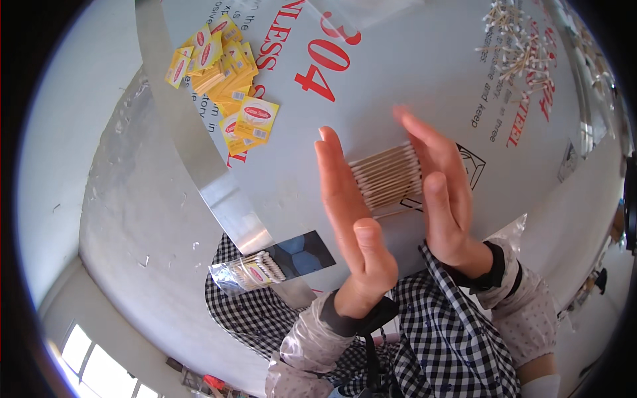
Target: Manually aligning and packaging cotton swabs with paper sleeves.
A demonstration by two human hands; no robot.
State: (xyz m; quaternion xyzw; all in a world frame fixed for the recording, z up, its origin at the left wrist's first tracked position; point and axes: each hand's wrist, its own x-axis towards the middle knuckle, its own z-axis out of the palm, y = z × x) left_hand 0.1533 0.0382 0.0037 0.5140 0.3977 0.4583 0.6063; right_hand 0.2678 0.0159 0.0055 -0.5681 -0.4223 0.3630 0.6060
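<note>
Nearest me, at the table's near edge, a clear packet of cotton swabs (255, 270) lies on my checked apron (438, 331). Above it my two hands stand flat and upright, palms facing each other, fingers straight and together. My left hand (348, 215) and my right hand (438, 192) press a bundle of cotton swabs (388, 176) between them, above the middle of the table (398, 79). The swabs lie side by side, their long axis running from one palm to the other, white tips against each palm. Farther off, toward the table's far left corner, lies a heap of yellow labels (225, 73). At the far right corner loose cotton swabs (514, 40) are scattered.
</note>
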